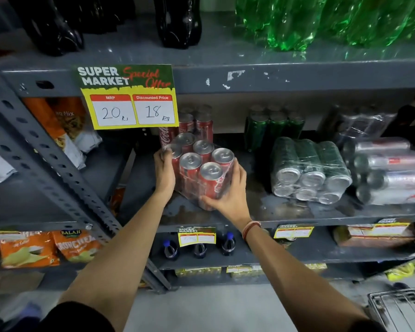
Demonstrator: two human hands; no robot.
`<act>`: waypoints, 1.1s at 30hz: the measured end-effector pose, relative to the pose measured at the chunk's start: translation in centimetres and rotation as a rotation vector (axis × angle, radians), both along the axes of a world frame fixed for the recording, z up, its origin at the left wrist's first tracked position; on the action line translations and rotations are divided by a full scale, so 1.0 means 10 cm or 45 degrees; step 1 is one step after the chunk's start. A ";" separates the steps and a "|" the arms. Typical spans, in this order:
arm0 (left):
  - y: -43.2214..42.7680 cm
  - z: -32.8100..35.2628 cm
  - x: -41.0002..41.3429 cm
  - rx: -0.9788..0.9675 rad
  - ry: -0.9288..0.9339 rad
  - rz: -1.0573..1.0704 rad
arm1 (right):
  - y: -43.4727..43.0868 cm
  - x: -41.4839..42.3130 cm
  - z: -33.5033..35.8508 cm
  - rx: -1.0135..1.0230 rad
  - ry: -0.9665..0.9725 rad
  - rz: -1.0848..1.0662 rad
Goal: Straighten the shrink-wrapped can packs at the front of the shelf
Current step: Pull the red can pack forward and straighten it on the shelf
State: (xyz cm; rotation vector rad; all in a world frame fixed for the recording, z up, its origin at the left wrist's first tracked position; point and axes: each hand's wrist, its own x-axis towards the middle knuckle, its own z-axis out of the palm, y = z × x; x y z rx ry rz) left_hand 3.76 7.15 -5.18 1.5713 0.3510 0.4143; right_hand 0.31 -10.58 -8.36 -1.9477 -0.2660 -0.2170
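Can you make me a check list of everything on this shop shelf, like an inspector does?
Surface: grey shelf, stained near the front edge.
Job's things: red pack upright, held; green pack and silver pack lying on their sides.
Clutter: price sign hanging above; snack bags lower left.
Grips: left hand and right hand clasp the red pack's sides.
Cables: nothing seen.
Surroundings: dark bottles and green bottles above; wire basket on the floor.
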 end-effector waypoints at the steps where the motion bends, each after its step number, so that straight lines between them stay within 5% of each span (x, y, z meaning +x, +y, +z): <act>1: 0.03 -0.03 -0.03 0.014 0.011 -0.027 | 0.01 -0.02 -0.02 -0.005 -0.010 -0.003; 5: 0.12 0.05 -0.09 0.109 0.139 -0.115 | -0.09 -0.01 0.02 0.042 0.050 0.006; 10: -0.46 -0.09 -0.60 0.098 0.069 0.464 | -0.12 0.23 0.31 0.466 0.270 0.021; 16: -1.17 -0.16 -0.86 -0.045 0.026 0.088 | -0.11 0.39 0.47 0.448 0.462 0.035; 21: -0.59 -0.21 -0.78 -0.185 -0.055 0.157 | 0.29 -0.24 0.36 0.538 0.175 -0.092; 25: 0.14 -0.21 -0.67 -0.255 0.089 0.035 | 0.63 -0.59 0.30 0.453 0.101 -0.120; 28: 0.28 -0.15 -0.71 -0.299 0.181 0.258 | 0.61 -0.34 0.47 0.356 0.055 -0.200; 33: -0.22 -0.04 -0.88 -0.085 0.015 0.362 | 0.54 0.58 0.83 0.108 0.266 -0.066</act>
